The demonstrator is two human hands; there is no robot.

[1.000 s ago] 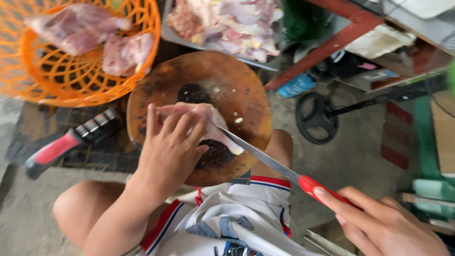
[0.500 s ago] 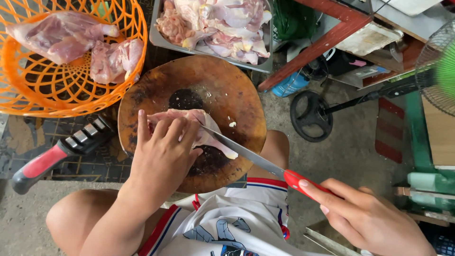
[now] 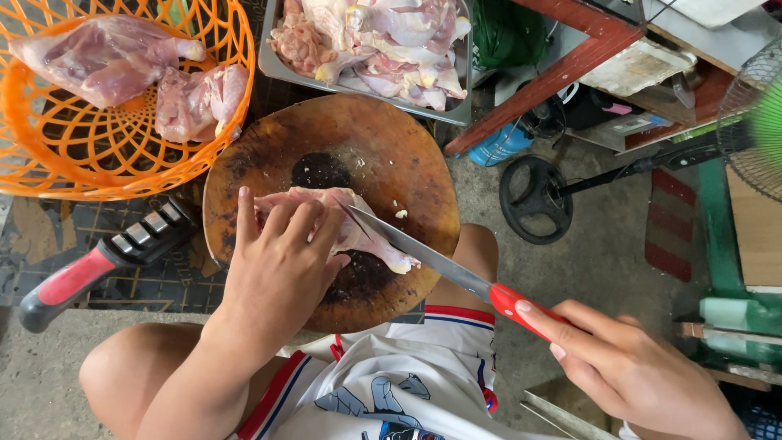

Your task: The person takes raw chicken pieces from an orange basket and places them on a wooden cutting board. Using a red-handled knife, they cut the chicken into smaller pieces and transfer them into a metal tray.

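Head view: left hand (image 3: 281, 265) flat on the raw chicken piece (image 3: 358, 232), fingers spread and pressing it onto the round wooden chopping board (image 3: 391, 155); right hand (image 3: 631, 371) closed around the red handle of the knife (image 3: 444, 265), blade tip touching the meat. Behind the board, a grey metal tray (image 3: 277, 65) heaped with more pale chicken pieces, and to its left an orange plastic basket (image 3: 122, 175) with two more. Beside the board on the left, a red and black knife sharpener (image 3: 102, 261); to the right, a blue canister (image 3: 501, 145) under a red wooden frame (image 3: 562, 73), its label too small to make out.
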